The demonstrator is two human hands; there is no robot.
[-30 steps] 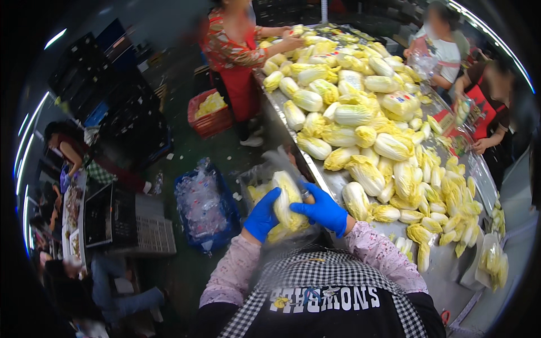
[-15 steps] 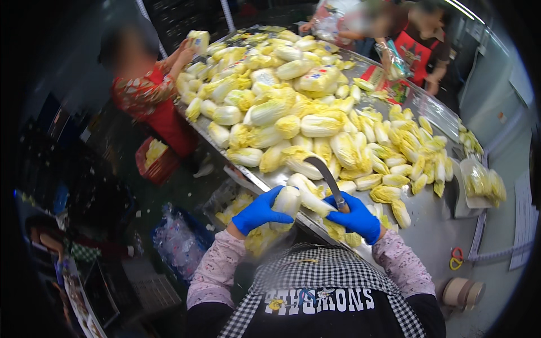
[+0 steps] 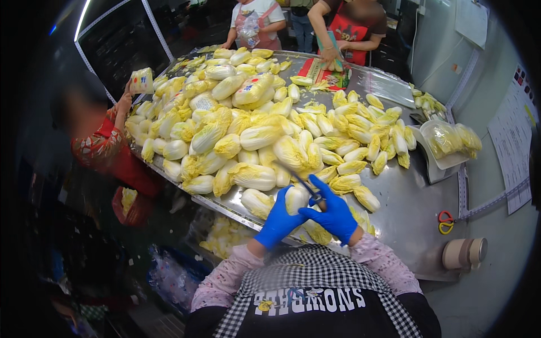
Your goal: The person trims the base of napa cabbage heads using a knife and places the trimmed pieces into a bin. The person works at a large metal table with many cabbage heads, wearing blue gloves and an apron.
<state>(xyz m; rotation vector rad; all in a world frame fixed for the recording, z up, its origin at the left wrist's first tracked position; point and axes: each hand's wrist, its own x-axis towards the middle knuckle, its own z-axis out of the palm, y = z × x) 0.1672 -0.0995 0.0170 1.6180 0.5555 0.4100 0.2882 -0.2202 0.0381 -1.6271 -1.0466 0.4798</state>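
In my blue-gloved left hand (image 3: 279,222) is a pale napa cabbage (image 3: 297,199), held at the table's near edge with its rounded end showing. My blue-gloved right hand (image 3: 335,213) grips a curved knife (image 3: 319,201) by its brown handle. The dark blade, blurred, points up and left past the cabbage. Both hands come together around the cabbage, the right thumb reaching toward the left hand. Just left of it, another napa cabbage (image 3: 257,203) lies on the metal table (image 3: 400,225).
A large heap of cabbages (image 3: 225,129) spreads ahead. Bagged cabbages (image 3: 451,138) sit in a white tray at right, near scissors (image 3: 446,222) and a beige cylinder (image 3: 463,254). Leaves fill a container (image 3: 225,234) below the near edge. Co-workers stand at left and across.
My view has swung, shifting the table and co-workers leftward. My right hand has brought the knife in beside the cabbage in my left hand, away from the other cabbage it was touching.
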